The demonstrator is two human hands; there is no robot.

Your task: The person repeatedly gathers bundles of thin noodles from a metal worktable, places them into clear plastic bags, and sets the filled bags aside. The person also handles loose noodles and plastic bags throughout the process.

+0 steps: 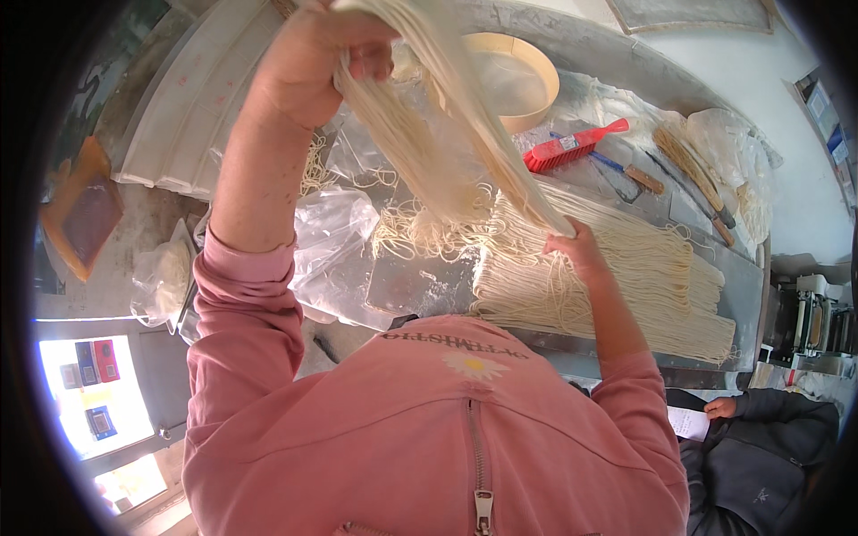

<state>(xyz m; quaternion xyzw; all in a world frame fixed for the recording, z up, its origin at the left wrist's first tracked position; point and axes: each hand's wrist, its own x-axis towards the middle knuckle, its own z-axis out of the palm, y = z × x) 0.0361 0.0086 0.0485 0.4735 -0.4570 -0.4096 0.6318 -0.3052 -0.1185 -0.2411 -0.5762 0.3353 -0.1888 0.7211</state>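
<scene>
My left hand (335, 60) is raised at the top of the view, closed around a long hank of fresh noodles (462, 87). The hank runs down to the right, where the fingers of my right hand (576, 248) grip its lower end. Another part of the strands hangs from my left hand, blurred, over loose noodles (429, 231) on the metal worktop. Beneath my right hand lie long noodles (623, 275) laid out side by side in thick rows. White flour dusts the bare metal beside them.
Beyond the noodles stand a round wooden-rimmed sieve (513, 80), a red brush (576, 144), a wooden-handled tool (643, 179) and a straw brush (690, 167). Clear plastic bags (332, 234) lie left of centre. White plastic trays (194, 94) are at upper left. A person (764, 449) holding paper is at lower right.
</scene>
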